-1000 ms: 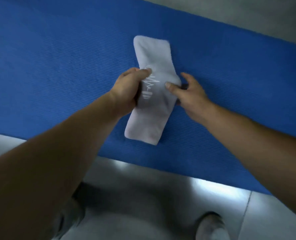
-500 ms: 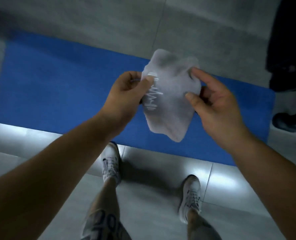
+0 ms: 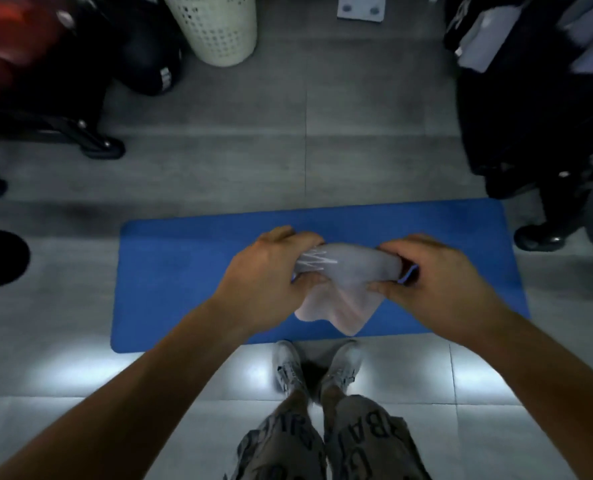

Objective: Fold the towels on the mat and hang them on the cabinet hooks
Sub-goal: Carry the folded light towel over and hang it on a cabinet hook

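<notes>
As left hand [image 3: 267, 271], right hand [image 3: 437, 282] grip it, towel [image 3: 352, 273] (bunched), aloft

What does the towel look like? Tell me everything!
The towel is pale grey-white and looks like soft, thin cloth. It has a white zigzag print near one end. It is not flat: it is bunched along the top, and its lower part droops in loose folds. The left hand grips the printed end and the right hand grips the other, holding it in the air over the blue mat.
</notes>
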Tool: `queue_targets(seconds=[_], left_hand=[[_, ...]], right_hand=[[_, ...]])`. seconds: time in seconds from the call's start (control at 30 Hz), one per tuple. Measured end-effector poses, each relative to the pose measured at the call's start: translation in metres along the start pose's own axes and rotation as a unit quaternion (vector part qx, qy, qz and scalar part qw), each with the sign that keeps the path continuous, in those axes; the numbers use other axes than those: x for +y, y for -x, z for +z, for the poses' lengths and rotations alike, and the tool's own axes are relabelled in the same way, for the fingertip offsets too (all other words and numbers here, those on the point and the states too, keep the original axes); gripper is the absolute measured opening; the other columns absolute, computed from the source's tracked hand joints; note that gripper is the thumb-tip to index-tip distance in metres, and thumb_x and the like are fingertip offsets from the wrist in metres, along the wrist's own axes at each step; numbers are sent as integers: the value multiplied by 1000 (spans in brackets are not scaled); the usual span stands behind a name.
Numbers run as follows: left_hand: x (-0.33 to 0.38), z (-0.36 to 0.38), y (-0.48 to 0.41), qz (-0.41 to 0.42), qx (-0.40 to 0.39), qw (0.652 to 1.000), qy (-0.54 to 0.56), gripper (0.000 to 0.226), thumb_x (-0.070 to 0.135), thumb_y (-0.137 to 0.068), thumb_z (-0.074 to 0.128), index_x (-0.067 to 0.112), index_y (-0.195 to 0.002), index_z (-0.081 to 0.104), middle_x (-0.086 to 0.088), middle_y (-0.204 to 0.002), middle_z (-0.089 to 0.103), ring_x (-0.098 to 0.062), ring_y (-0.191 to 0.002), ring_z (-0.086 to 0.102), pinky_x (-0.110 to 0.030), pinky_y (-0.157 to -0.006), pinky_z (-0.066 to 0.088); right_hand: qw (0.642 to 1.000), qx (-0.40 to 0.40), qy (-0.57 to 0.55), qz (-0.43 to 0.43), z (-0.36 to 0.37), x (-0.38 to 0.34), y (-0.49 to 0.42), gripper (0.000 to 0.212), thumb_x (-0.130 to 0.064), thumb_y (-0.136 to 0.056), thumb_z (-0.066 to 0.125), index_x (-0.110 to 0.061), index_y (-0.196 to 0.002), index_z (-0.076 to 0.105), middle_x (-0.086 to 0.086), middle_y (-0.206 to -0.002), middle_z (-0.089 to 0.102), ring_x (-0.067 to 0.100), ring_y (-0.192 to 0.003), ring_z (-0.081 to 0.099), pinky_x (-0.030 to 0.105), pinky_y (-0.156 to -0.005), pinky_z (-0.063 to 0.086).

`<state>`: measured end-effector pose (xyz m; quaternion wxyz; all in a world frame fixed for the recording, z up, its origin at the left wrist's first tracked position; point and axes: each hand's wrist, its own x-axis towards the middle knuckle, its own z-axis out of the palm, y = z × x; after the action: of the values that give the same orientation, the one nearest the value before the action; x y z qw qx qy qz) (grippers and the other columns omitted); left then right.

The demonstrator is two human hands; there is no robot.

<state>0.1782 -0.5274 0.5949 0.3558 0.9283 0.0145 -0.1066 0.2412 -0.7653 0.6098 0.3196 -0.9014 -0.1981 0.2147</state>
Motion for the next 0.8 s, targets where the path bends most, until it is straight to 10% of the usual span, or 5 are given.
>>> queue_targets(seconds=[0.3, 0.43, 0.8], left_hand=[[50, -46, -12, 13, -105, 993, 42, 82, 80, -62, 67, 52, -137, 49, 26, -120, 48, 4, -112, 53, -19, -96, 45], [75, -51, -44, -70, -32, 979, 188, 41, 66, -82, 64, 43, -115, 67, 15, -109, 70, 1, -106, 64, -25, -100, 49], [124, -30, -177, -71, 13, 990, -120, 33, 47, -95, 57, 28, -121, 65, 4, -117, 64, -19, -106, 63, -37, -93, 52]], right_hand=[[993, 52, -96, 35, -67, -1, 52, 24, -22, -86, 75, -37, -102, 66, -15, -98, 60, 5, -89, 58, 16, -73, 47], [985, 92, -128, 70, -103, 20, 65, 33, -25, -85, 76, -48, -100, 60, -20, -102, 59, 5, -84, 59, 14, -74, 47], [967, 190, -124, 112, -182, 81, 43, 35, -28, -85, 75, -43, -111, 56, -24, -106, 55, 5, -76, 61, 8, -71, 44]])
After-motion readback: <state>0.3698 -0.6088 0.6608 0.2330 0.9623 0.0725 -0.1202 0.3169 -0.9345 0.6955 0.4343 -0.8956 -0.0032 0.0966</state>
